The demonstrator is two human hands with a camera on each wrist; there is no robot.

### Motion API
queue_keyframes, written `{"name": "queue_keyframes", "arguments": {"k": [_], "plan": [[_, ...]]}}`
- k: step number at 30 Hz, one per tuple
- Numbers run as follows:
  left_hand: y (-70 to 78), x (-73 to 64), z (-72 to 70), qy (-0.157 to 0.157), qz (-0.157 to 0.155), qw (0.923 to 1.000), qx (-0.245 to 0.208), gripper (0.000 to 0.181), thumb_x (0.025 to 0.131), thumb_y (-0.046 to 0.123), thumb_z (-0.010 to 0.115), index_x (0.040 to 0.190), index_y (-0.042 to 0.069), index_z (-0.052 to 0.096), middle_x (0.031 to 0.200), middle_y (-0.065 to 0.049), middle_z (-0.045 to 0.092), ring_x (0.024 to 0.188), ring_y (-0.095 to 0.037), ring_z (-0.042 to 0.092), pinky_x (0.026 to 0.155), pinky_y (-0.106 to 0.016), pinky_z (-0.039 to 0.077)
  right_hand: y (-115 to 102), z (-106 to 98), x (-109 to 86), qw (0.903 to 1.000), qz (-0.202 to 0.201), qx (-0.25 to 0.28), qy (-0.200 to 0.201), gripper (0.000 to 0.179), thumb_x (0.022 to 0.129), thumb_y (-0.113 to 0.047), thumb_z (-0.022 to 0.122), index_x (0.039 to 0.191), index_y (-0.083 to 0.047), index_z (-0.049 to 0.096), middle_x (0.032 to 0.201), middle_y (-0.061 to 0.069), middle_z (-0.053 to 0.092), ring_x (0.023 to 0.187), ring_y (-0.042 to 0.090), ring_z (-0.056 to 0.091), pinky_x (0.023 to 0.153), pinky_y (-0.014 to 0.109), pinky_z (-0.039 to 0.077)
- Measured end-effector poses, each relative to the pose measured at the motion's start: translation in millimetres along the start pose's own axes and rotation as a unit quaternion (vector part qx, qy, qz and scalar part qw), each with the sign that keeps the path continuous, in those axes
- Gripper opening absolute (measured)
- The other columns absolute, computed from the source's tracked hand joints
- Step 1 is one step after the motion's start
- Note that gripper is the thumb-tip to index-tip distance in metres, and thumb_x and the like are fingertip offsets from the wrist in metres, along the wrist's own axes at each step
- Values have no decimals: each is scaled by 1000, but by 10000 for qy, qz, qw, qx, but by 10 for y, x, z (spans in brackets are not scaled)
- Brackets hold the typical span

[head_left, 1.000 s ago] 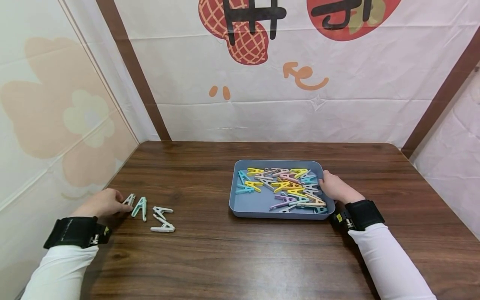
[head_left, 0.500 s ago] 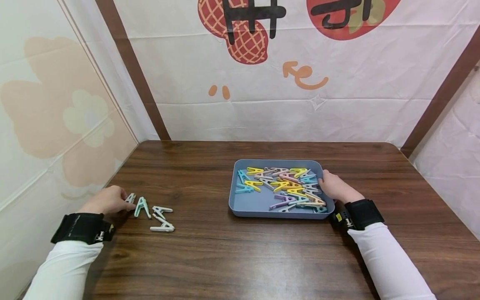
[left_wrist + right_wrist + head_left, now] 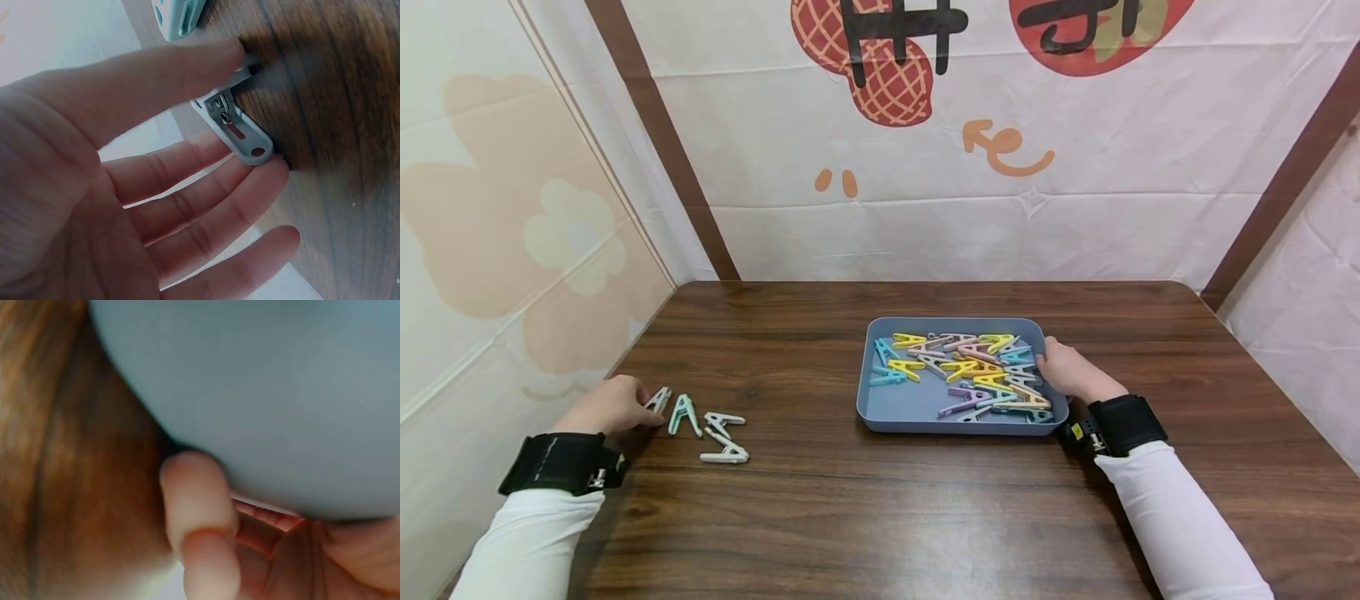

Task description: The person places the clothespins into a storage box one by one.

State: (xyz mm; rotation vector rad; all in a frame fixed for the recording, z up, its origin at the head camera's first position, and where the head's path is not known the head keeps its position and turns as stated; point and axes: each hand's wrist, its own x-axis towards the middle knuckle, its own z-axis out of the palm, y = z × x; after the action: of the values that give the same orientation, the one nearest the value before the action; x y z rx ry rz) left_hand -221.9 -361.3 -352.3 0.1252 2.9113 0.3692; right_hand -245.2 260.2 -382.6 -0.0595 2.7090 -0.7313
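In the head view my left hand point(image 3: 612, 406) is at the table's left side, at a pale grey clothespin point(image 3: 658, 400). The left wrist view shows this clothespin between the thumb on one side and the fingertips point(image 3: 278, 169) on the other. Just right of it lie a mint-green clothespin point(image 3: 684, 415) and two whitish ones, the upper point(image 3: 722, 422) and the lower point(image 3: 727, 452). My right hand point(image 3: 1075, 372) grips the right end of a blue-grey tray point(image 3: 891, 412). Up close, its bent digit point(image 3: 199, 487) presses against the tray's wall point(image 3: 262, 406).
Inside the tray lies a pile of clothespins point(image 3: 977, 367) in yellow, blue, purple, pink and grey, mostly toward its right. The brown wooden table point(image 3: 865, 517) meets a printed white cloth point(image 3: 880, 237) at the back and another cloth point(image 3: 482, 367) on the left.
My left hand shifted slightly right with the pale grey clothespin, then slightly back left. The mint-green clothespin moved a little right and turned. My right hand and the tray stay in place.
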Motion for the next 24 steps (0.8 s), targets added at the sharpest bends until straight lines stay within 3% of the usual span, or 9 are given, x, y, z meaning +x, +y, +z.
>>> {"name": "queue_keyframes", "arguments": {"k": [7, 13, 17, 24], "plan": [[21, 0, -44, 80, 117, 9999, -76, 26, 76, 13, 76, 63, 7, 53, 60, 1, 48, 58, -18, 45, 55, -33, 35, -13, 2, -4, 10000, -50, -16, -12, 52, 105, -12, 29, 141, 21, 10, 127, 39, 39, 80, 30, 54, 56, 36, 43], [117, 44, -89, 463, 297, 9984, -146, 23, 78, 12, 73, 83, -7, 60, 74, -12, 60, 69, -27, 54, 61, -41, 43, -17, 6, 5, 10000, 10, -18, -14, 52, 105, -12, 30, 141, 20, 12, 127, 39, 40, 84, 31, 55, 56, 36, 45], [350, 106, -122, 657, 620, 9957, -220, 27, 81, 13, 74, 93, -7, 62, 81, -14, 63, 75, -30, 59, 65, -45, 45, -22, 6, 18, 10000, 79, -19, 11, 51, 105, -12, 29, 141, 20, 12, 130, 40, 39, 91, 34, 55, 58, 36, 46], [954, 211, -152, 711, 1274, 9880, -515, 26, 83, 11, 73, 102, -3, 62, 86, -11, 63, 77, -25, 58, 67, -41, 45, -12, 11, 15, 10000, 63, 45, -10, 50, 105, -12, 30, 141, 19, 15, 127, 37, 41, 93, 33, 53, 59, 35, 44]]}}
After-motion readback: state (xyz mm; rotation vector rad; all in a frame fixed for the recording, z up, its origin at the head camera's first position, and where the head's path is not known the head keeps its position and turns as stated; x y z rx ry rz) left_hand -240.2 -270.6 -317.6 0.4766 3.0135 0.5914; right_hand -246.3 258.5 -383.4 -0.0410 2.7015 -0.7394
